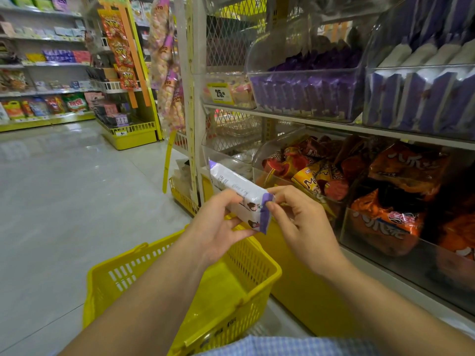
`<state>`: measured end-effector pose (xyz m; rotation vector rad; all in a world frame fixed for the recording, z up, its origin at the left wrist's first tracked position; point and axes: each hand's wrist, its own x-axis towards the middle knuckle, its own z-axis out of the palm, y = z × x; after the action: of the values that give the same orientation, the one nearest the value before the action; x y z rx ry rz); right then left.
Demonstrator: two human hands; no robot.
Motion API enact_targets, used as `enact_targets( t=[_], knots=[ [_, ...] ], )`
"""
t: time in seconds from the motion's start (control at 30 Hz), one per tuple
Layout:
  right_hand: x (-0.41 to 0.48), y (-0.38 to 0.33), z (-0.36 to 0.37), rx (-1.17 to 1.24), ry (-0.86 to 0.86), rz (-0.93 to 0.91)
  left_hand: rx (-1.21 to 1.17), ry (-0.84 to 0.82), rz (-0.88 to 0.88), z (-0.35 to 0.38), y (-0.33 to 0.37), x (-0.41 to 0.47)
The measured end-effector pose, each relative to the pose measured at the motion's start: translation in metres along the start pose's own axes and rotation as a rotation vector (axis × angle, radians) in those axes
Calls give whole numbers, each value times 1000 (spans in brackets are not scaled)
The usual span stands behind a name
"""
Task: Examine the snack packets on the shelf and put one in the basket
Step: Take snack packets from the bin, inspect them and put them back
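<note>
I hold a white and purple snack packet [240, 195] in both hands, out in front of the shelf and above the far end of the basket. My left hand [218, 227] grips its lower side from underneath. My right hand [295, 222] pinches the purple sealed end between thumb and fingers. The yellow plastic basket [259, 276] sits on the floor below my arms with nothing in its visible part. More of the same purple packets [305, 93] fill a clear bin on the upper shelf.
Clear bins of orange snack bags [393, 191] and red-yellow packets [308, 173] line the lower shelf to my right. A yellow price tag [219, 93] hangs on the upper shelf. Hanging snack strips [167, 73] and yellow racks stand ahead; the tiled aisle floor [64, 201] opens left.
</note>
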<state>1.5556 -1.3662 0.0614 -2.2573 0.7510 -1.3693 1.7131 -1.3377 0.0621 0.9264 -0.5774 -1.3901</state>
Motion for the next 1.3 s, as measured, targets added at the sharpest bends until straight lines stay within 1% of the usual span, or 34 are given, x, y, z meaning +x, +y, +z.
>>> enact_targets(
  t=[0.13,0.27,0.4,0.47,0.6,0.8,0.9,1.0,1.1,1.17,1.23,1.3],
  knots=[
    [2,-1,-4,22,-19,22,18,-13,22,-3,-2,3],
    [0,-3,-6,25,-63,-3,3,-12,16,-5,-3,7],
    [0,-1,-5,91,-57,46,-54,9,21,-6,-3,11],
    [1,-1,-6,103,-45,66,-82,7,42,-6,-3,11],
    [2,-3,-8,132,-14,112,-65,-1,109,-6,-1,11],
    [2,-3,-10,255,8,203,-123,-10,215,-5,1,5],
    [3,-6,-11,303,26,224,-158,-14,237,-3,2,3],
    [6,-5,-11,345,28,241,-139,13,199,0,4,4],
    [8,-3,-12,349,25,254,-51,28,69,7,5,5],
    [7,-1,-13,344,11,247,-10,-30,-20,13,9,4],
    [3,-1,-12,309,-44,195,34,-164,-65,17,15,0],
    [-1,-7,-10,242,-154,133,139,-306,-85,19,18,-4]
  ],
)
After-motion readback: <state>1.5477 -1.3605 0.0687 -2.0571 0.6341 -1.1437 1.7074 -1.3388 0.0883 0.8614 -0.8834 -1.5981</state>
